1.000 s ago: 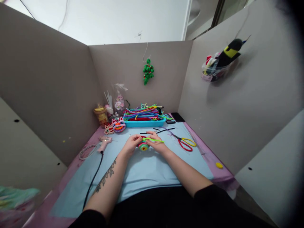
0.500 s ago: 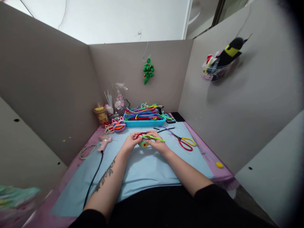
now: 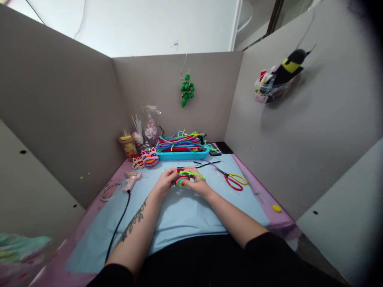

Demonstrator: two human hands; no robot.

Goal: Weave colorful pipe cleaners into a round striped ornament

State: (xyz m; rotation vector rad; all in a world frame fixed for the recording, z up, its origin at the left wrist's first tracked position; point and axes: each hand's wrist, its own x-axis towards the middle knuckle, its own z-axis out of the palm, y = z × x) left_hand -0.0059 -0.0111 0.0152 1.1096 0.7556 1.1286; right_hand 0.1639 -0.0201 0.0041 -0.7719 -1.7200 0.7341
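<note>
Above the middle of the light blue mat (image 3: 191,211), a small round piece of coiled pipe cleaners (image 3: 180,180) in red, green and yellow is held between both hands. My left hand (image 3: 166,180) pinches its left side with thumb and fingers. On its right side, my right hand (image 3: 196,182) grips it, thumb in front and fingers behind. A bright green pipe cleaner end (image 3: 197,174) sticks out to the right across the right hand's fingers. The fingertips behind the piece are hidden.
A blue tray (image 3: 182,156) of pipe cleaners stands behind the hands. Scissors (image 3: 233,181) lie right, a pink glue gun (image 3: 131,181) with its black cord left. Two cat-like faces (image 3: 150,157) sit back left, phones (image 3: 224,147) back right. Grey partitions surround the table.
The red strand that arched over the piece now lies down against it. The coiled piece has turned and shows more of its striped face. Both hands keep their hold.
</note>
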